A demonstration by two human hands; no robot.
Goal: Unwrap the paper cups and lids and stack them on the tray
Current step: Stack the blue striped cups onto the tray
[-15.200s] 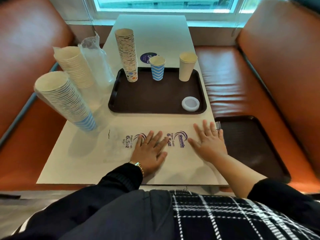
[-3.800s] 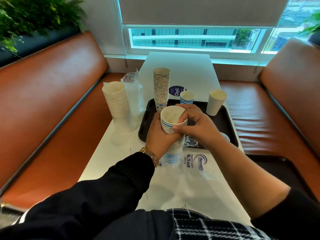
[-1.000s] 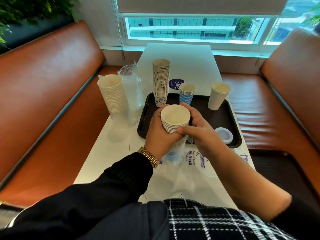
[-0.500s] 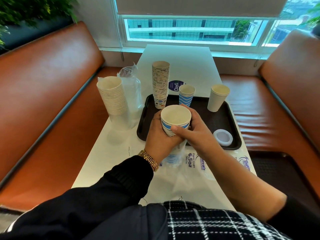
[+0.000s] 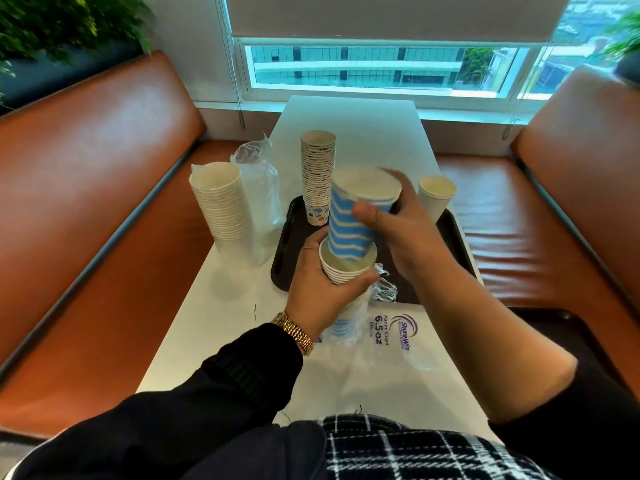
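My left hand (image 5: 322, 292) grips a stack of blue-striped paper cups (image 5: 341, 271) that still sits partly in its clear wrapper, above the table's near half. My right hand (image 5: 398, 233) grips one blue-striped cup (image 5: 353, 220) near its rim, its base half out of the stack's top cup. Behind them lies the dark brown tray (image 5: 284, 251). On the tray stand a tall stack of patterned cups (image 5: 318, 174) and a plain cream cup (image 5: 434, 199). The lid on the tray is hidden by my right arm.
A stack of white cups (image 5: 223, 202) and an emptied clear wrapper (image 5: 259, 188) stand left of the tray on the white table (image 5: 353, 126). A flat printed wrapper (image 5: 394, 332) lies near me. Orange bench seats (image 5: 104, 202) flank the table; another dark tray (image 5: 568, 337) lies on the right seat.
My right hand has pulled one striped cup up out of the stack that my left hand holds. The single striped cup on the tray is now hidden behind it.
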